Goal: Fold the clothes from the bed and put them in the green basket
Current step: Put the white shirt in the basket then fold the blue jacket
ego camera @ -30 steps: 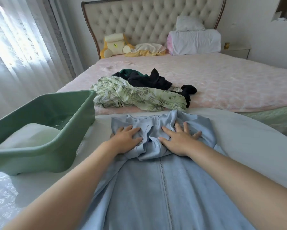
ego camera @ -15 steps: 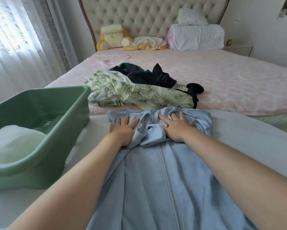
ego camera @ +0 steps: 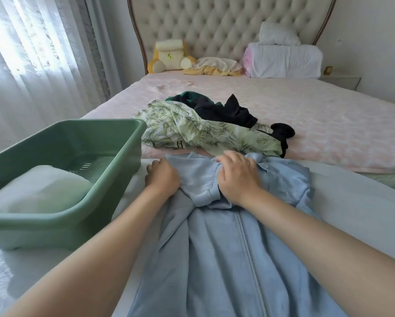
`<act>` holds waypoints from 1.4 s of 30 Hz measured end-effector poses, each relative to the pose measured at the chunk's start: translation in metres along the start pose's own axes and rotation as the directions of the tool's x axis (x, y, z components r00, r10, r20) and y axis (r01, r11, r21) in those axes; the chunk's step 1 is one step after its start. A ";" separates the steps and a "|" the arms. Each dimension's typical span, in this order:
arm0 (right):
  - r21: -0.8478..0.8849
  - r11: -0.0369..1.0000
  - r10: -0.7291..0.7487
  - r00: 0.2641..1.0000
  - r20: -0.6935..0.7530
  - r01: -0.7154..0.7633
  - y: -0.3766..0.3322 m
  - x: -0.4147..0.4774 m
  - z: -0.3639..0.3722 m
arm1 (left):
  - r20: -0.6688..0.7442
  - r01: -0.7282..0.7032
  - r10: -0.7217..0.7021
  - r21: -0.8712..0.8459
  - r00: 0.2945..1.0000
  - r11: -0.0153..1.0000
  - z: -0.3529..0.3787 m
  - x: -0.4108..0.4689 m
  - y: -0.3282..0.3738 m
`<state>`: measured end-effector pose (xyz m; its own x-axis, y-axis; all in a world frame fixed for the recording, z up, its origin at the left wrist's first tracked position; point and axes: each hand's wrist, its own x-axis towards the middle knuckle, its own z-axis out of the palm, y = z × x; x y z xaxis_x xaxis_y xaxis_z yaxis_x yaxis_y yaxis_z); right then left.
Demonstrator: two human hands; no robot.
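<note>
A jacket (ego camera: 226, 259) lies on the desk (ego camera: 352, 213), with the basket (ego camera: 61, 223) to its left holding a folded cloth (ego camera: 39, 188). Behind them, a heap of clothes (ego camera: 203, 133) lies on the bed (ego camera: 329, 115), with pillows (ego camera: 283, 58) at its head.

The bottom edge cuts off the lower part of the blue jacket (ego camera: 226, 259). A fold of its fabric covers the thumb side of the left hand (ego camera: 162, 179); whether that hand grips cannot be determined. The fingertips of the right hand (ego camera: 237, 177) curl into the bunched fabric, out of sight. The left edge cuts off the green basket (ego camera: 55, 227). The leaf-print garment (ego camera: 203, 133) covers part of the black garment (ego camera: 228, 110). The tag (ego camera: 170, 56) on the plush toy (ego camera: 164, 65) is too small to read.
</note>
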<state>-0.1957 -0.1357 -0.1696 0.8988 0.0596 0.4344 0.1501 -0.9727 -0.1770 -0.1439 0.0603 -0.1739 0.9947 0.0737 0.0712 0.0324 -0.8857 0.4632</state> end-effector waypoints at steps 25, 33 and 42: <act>0.028 0.998 0.043 0.977 0.209 -0.050 0.012 -0.001 -0.036 | 0.250 0.065 0.171 -0.719 0.953 0.692 -0.026 0.003 0.084; 0.111 0.984 0.083 0.913 0.399 -0.137 0.052 -0.020 -0.037 | 0.426 0.172 0.341 -0.799 0.838 0.576 0.001 -0.011 0.092; 0.015 0.916 0.373 0.867 0.331 -0.400 0.047 -0.003 -0.022 | 0.292 -0.568 0.571 -0.103 0.767 0.817 0.009 0.003 0.066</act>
<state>-0.2008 -0.1869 -0.1598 0.9714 -0.2368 0.0181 -0.2158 -0.9117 -0.3497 -0.1378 -0.0020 -0.1510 0.8102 -0.5830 0.0606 -0.5486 -0.7178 0.4288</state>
